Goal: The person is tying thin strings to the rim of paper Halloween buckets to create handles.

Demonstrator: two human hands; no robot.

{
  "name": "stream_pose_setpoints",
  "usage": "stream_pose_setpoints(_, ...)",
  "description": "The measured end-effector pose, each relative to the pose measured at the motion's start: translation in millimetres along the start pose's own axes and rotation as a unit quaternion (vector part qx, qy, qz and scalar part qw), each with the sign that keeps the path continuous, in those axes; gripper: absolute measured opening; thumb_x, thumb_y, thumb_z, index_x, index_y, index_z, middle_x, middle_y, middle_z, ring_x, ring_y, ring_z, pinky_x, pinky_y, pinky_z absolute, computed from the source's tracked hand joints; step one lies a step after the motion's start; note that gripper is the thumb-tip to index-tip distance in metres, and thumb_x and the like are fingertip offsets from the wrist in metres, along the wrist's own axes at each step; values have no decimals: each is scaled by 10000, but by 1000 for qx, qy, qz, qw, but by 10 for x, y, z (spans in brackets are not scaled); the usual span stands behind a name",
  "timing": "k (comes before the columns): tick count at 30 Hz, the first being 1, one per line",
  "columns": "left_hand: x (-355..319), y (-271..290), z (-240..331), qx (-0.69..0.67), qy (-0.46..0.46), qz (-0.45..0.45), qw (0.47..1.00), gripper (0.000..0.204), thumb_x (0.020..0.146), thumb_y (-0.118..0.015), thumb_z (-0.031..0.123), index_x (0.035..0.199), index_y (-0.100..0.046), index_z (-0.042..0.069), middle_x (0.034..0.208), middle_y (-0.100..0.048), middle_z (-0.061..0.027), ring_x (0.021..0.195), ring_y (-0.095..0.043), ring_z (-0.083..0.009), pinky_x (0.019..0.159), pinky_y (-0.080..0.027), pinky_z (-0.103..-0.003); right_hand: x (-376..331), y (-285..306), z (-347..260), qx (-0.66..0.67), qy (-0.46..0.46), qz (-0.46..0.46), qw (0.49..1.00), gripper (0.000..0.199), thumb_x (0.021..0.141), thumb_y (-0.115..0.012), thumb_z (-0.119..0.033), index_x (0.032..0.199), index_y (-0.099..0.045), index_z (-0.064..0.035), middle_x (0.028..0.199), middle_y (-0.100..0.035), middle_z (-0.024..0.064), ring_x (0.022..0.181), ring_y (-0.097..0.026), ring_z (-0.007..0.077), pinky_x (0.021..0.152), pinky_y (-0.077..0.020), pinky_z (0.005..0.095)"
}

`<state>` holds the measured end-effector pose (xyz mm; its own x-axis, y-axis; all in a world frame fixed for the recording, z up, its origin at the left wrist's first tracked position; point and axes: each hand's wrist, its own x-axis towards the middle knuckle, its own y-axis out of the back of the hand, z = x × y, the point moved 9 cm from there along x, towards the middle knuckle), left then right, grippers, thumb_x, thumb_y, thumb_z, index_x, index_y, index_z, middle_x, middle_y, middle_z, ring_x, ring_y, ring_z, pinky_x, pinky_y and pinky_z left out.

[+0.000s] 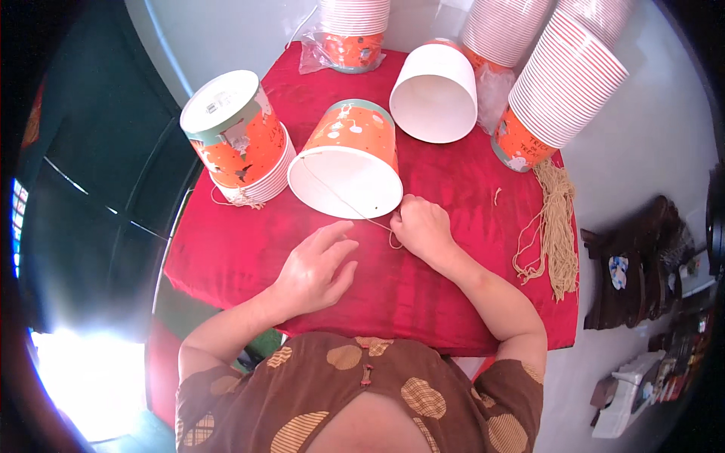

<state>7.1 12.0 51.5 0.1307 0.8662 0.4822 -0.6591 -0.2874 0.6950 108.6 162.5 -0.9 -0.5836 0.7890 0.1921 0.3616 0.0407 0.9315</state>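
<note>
A paper bucket (pixel 365 134), orange outside and white inside, lies on its side with its mouth toward me. A thin beige cord (pixel 332 189) comes from the left part of its rim and crosses the mouth to the right. My right hand (pixel 424 230) is closed at the rim's right side, pinching the cord, whose loose end curls below the fingers. A small dark hole shows in the bucket's wall near that hand. In front of the mouth, my left hand (pixel 321 266) hovers with its fingers loosely apart, holding nothing.
Upside-down stacked buckets (pixel 238 143) stand at left, with cord at their base. Another bucket (pixel 434 94) lies tipped behind. Tall bucket stacks (pixel 566 79) line the table's back and right. A cord bundle (pixel 559 234) hangs over the right side of the red-covered table (pixel 226 257).
</note>
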Motion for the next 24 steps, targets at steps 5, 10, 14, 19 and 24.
stream_pose_setpoints(5, 180, 26, 166, 45, -65, 5, 997, 236, 750, -668, -6, 975, -604, -36, 1132, -580, -222, 923, -628, -352, 795, -536, -396, -30, 16, 5, -4, 8, -12, 1000, 142, 761, -592, -127, 760, -618, 13, 765, -659, 212, 694, -659, 388, 627, -536, 476)
stream_pose_setpoints(10, 345, -53, 131, 14, -64, 16, 998, 138, 795, -622, 13, 919, -592, -40, 922, -624, -179, 902, -617, -358, 767, -511, -423, -205, 169, 103, 160, 30, 29, 986, 58, 808, -594, -51, 822, -572, 0, 801, -615, 167, 750, -617, 339, 651, -483, 417)
stream_pose_setpoints(14, 417, -157, -183, -92, 103, -20, 990, 147, 877, -581, 53, 984, -568, -47, 853, -645, -195, 771, -645, -363, 681, -524, -397, -400, 427, -70, 273, 101, 67, 954, 65, 832, -588, -15, 847, -532, 14, 841, -562, 185, 749, -596, 364, 646, -481, 442)
stream_pose_setpoints(19, 475, -373, -271, -173, 151, -63, 971, 149, 888, -591, 76, 996, -577, -26, 846, -652, -191, 758, -665, -289, 664, -521, -373, -551, 538, -181, 341, 150, 85, 924, 73, 848, -593, 1, 849, -520, 8, 817, -527, 163, 715, -576, 335, 618, -468, 394)
stream_pose_setpoints(24, 498, -493, -306, -173, 182, -105, 962, 110, 933, -567, 66, 905, -580, -40, 709, -594, -52, 635, -556, -101, 576, -479, -253, -595, 456, -191, 369, 147, 82, 914, 74, 863, -595, -12, 862, -525, 11, 782, -557, 139, 669, -584, 272, 610, -476, 372)
